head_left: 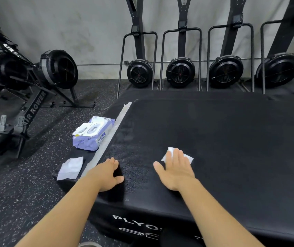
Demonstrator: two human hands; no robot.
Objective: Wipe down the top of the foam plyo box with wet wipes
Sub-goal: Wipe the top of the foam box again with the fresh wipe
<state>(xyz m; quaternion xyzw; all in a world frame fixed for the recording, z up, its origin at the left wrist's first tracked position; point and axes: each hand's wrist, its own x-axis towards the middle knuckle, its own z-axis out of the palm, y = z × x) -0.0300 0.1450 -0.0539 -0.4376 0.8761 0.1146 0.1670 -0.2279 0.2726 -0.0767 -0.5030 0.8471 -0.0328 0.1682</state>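
Note:
The black foam plyo box (223, 139) fills the middle and right of the view, its top broad and flat. My right hand (176, 168) lies flat on the top near the front, fingers straight, pressing a white wet wipe (187, 157) whose edges show beyond the fingertips. My left hand (108, 173) rests on the box's front left corner, fingers bent over a pale strip along the edge. A purple pack of wet wipes (92, 134) with its white lid flipped up sits on a lower black ledge left of the top. A second, flat wipe (70, 168) lies on that ledge nearer me.
Several black ski-trainer flywheels (180, 72) on frames stand against the grey wall behind the box. Air rowers (57, 68) stand at the left on the speckled rubber floor (17, 193).

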